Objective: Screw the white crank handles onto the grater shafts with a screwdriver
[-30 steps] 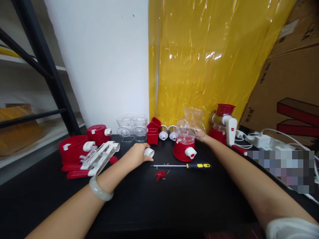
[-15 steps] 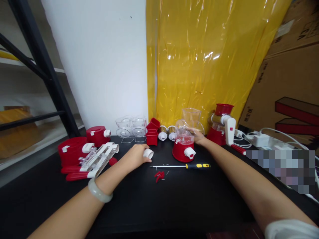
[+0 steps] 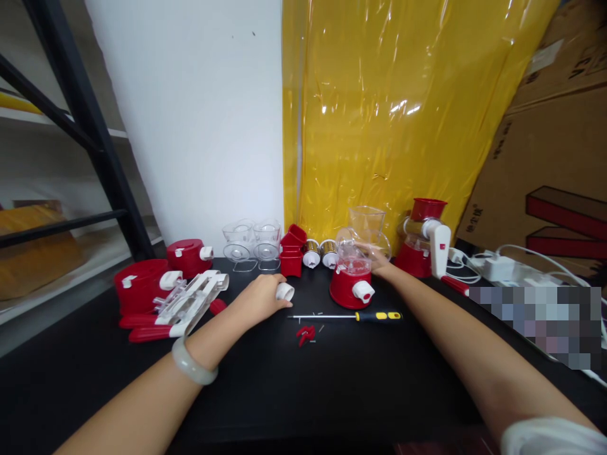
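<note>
My left hand (image 3: 266,298) is closed around a short white plastic tube (image 3: 284,291), its open end facing right. Farther right, my right hand (image 3: 379,259) grips the clear plastic hopper (image 3: 367,222) of a drum grater; its fingers show only partly through the plastic. This hopper stands on a red grater base (image 3: 349,287) with a white knob on its front. In front of the base lies a screwdriver (image 3: 379,316) with a black and yellow handle. Small red plastic pieces (image 3: 306,333) and several tiny metal pins or screws lie near its tip.
On the left are red bases (image 3: 142,287) and white crank handles (image 3: 190,306) with red grips. Clear hoppers (image 3: 239,234), red boxes (image 3: 291,260) and metal grating drums (image 3: 328,251) line the back. A complete grater (image 3: 429,237) and a power strip (image 3: 526,275) stand at right.
The whole view has shifted slightly, moving things a little to the right. Both hands keep nearly the same positions, the left still with the white tube.
</note>
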### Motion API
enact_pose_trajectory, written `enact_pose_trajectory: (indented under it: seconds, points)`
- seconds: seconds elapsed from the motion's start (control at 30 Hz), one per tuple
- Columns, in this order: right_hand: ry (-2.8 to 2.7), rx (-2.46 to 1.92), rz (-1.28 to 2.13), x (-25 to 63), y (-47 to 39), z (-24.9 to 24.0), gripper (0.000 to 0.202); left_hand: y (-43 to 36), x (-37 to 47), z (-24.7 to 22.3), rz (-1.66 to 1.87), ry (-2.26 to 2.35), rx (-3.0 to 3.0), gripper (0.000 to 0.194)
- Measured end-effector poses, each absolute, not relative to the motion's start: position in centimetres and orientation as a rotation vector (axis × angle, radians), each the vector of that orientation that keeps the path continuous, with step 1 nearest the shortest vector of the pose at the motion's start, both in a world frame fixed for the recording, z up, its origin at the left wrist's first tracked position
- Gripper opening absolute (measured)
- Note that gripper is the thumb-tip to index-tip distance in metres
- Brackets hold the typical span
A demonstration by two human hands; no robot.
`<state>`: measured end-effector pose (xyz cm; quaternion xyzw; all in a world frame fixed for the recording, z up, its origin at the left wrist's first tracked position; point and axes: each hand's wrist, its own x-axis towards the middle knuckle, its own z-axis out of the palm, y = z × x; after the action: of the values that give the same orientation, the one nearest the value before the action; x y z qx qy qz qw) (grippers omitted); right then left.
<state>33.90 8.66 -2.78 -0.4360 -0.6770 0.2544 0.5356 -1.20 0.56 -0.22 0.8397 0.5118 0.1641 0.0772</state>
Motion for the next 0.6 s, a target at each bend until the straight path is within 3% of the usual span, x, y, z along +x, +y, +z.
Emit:
enact_pose_trajectory:
  seconds: [0.13,0.3,0.6]
  points:
    - [-1.614,-1.095,0.594,34.8,8.5,-2.9,0.046,-0.1,-1.0,0.5,0.518,1.566,2.524,0.049]
    - [-1.466,-1.187,0.418,36.9,7.5,-1.2,0.055,-1.6,0.2,1.5,0.791,1.386,2.675,0.047]
    - [-1.362,-1.055,0.066,32.9,2.7,7.6,0.064,-2.6,7.1,1.6,0.648,1.11,2.681,0.065]
